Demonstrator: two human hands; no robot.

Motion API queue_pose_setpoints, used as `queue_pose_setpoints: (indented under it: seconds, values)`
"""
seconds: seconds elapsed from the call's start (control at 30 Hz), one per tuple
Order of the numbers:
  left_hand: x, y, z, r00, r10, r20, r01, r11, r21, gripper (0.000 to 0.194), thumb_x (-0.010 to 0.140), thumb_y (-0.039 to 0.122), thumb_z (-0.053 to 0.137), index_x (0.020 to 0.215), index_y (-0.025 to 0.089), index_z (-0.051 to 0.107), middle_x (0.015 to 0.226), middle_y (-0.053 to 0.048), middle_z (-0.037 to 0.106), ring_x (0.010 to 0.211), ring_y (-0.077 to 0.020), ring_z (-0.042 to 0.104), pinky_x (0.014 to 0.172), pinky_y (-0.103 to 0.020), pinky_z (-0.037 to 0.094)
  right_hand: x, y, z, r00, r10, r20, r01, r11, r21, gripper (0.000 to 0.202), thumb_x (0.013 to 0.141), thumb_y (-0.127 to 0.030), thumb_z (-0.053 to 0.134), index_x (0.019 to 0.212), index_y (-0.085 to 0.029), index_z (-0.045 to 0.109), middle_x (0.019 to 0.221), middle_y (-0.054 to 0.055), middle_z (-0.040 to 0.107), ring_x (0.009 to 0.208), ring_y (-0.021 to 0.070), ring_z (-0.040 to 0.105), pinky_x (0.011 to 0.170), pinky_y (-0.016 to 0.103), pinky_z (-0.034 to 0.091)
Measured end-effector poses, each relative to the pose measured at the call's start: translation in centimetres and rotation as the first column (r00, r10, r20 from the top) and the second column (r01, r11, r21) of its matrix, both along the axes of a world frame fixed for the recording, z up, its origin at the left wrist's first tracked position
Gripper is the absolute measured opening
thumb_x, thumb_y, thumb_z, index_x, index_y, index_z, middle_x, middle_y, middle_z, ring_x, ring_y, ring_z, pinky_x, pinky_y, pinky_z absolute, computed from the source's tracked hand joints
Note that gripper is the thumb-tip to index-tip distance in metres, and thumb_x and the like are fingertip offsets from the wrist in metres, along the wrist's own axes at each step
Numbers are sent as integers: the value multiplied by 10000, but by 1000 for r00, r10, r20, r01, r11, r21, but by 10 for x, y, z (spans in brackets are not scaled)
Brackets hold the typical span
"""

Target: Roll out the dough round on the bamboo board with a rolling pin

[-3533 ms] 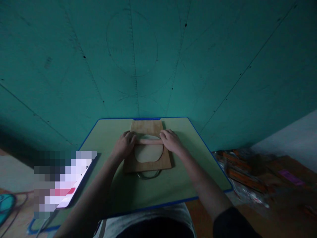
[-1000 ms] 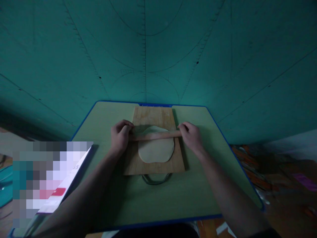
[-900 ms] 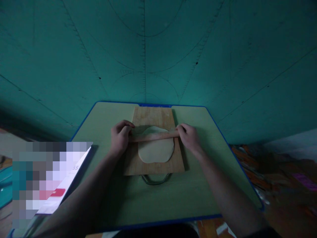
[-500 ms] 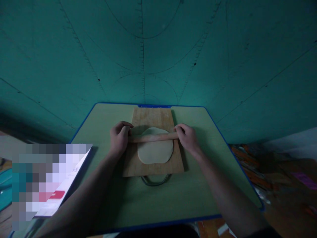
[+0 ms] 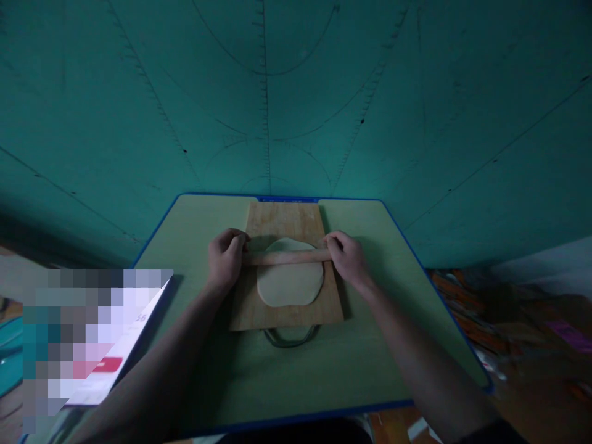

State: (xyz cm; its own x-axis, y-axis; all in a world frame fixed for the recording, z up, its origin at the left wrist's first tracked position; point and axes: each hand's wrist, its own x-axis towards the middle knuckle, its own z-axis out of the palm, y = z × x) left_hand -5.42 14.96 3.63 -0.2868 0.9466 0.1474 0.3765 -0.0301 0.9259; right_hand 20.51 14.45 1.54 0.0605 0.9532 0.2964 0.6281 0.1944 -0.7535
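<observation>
On the wooden cutting board [image 5: 285,217] atop the surface [image 5: 370,351], I see, remotely, flat dough [image 5: 290,287] w/ the rolling pin [image 5: 287,257] across its far part. L grip [image 5: 226,258] & R grip [image 5: 348,254] clasp opp. pin ends; I'd keep press. even L/R & roll ctr outward.

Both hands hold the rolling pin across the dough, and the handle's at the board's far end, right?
Far is wrong: the head view shows the handle at the board's near end. The left hand and right hand hold the rolling pin across the dough.
</observation>
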Motion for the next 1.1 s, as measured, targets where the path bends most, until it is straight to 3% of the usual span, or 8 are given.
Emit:
queue_pose_setpoints:
  seconds: [0.7,1.1]
  values:
    - [1,1,1,999,17,40,-17,1000,9,187,541,342,444,572,232,593,545,-10,560,592,-193,523,558,-297,415,0,0,0,1000,3,10,-3,1000,-21,211,891,-276,478,780,-249,655,819,31,743,808,214,680,704,308,466]
    - [1,0,0,1000,3,11,-3,1000,18,226,573,322,466,651,214,650,609,-11,606,658,-201,569,610,-301,449,-1,-1,1,1000,2,2,-2,999,-35,218,881,-283,474,759,-252,653,802,22,741,797,209,678,685,296,462]
